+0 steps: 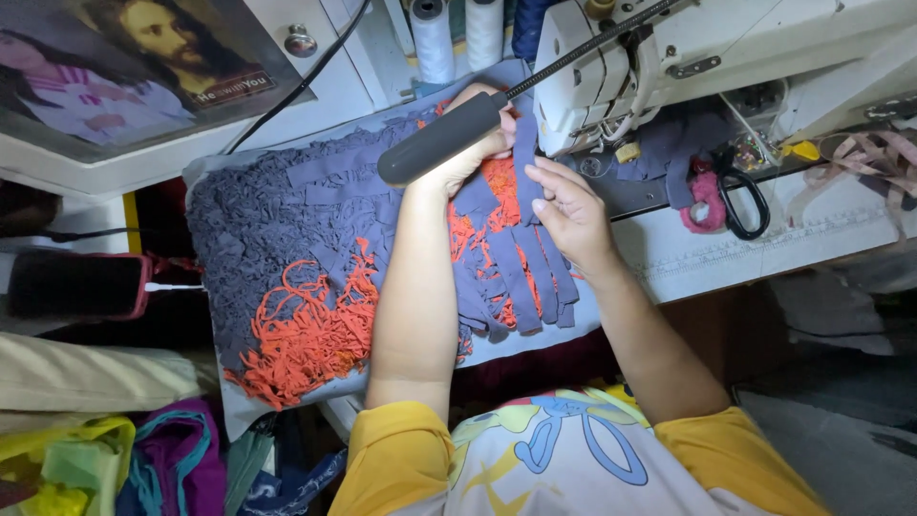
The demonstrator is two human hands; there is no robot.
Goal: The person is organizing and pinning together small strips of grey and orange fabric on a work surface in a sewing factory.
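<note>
Left hand [475, 143] at upper centre pinching grey fabric strips [516, 258] beside the white sewing machine [688, 57], right hand [571, 212] open-fingered resting on them, grey-and-orange rag mat [287, 258] spread mid-frame, black scissors [743, 201] right.

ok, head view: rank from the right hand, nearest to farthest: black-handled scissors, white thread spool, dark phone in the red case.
1. Black-handled scissors: lying on the white sewing table, to the outer side of the right hand.
2. White thread spool: standing at the back, beyond the left hand.
3. Dark phone in the red case: at the far left edge, past the grey and orange rag mat.
</note>
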